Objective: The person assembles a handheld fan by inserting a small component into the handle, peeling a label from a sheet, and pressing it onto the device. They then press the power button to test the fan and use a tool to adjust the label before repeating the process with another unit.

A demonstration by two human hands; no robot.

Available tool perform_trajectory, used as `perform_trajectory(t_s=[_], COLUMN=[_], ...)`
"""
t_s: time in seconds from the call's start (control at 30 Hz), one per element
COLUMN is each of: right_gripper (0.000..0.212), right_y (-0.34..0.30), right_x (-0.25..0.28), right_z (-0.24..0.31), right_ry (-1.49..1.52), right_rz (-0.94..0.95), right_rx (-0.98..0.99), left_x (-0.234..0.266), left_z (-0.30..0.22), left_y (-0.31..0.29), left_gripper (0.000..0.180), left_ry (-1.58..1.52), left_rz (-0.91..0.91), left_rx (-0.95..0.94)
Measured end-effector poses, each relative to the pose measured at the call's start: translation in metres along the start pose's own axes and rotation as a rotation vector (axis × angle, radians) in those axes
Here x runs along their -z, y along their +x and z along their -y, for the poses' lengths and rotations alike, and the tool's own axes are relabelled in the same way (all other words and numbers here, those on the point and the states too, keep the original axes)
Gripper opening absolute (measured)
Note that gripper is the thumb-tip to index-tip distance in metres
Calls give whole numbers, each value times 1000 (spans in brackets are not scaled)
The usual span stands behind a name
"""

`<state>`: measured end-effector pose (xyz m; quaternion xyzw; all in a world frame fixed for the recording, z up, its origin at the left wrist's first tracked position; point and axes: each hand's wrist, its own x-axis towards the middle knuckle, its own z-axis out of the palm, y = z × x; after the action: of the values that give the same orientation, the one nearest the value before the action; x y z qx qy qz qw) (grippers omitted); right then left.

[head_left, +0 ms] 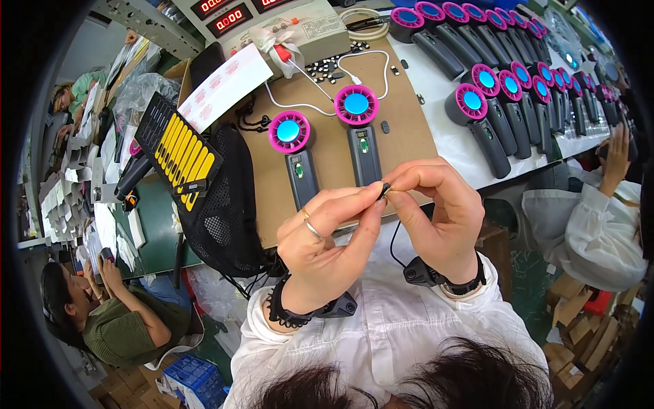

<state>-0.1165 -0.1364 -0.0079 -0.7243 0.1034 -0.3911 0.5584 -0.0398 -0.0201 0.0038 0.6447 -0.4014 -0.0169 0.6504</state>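
Black part, long axis slanting up rightward, pinched by left fingers, right fingers

Electronics workshop: handheld fans, exposed circuit boards, power supply

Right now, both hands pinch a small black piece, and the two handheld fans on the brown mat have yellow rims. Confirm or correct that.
The rims are magenta, not yellow, as the head view shows. Otherwise right: the left hand and right hand pinch a small black piece, and both handheld fans lie on the brown mat.
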Motion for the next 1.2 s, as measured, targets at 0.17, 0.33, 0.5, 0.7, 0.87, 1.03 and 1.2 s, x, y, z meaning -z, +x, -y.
perform_trajectory(t_s=[0.17,0.33,0.5,0.7,0.87,1.03,1.2], right_gripper=[14,13,12,5,5,4,5], right_y=[0,0,-1,-1,1,3,3], right_x=[-1,-1,1,9,9,10,10], right_z=[1,5,5,7,7,6,8], right_ry=[14,15,11,-60,-56,-104,-120], right_rz=[18,43,62,221,240,255,254], right_rx=[-34,-64,-81,-42,-83,-58,-101], left_x=[0,1,2,3,4,3,3], left_z=[1,2,0,-1,0,1,1], left_y=[-1,-2,-1,0,0,0,1], left_gripper=[23,23,22,21,21,21,21], left_ry=[-101,-180,-248,-284,-236,-196,-167], left_rz=[-1,1,13,0,20,42,53], left_rx=[93,189,276,342,315,292,264])
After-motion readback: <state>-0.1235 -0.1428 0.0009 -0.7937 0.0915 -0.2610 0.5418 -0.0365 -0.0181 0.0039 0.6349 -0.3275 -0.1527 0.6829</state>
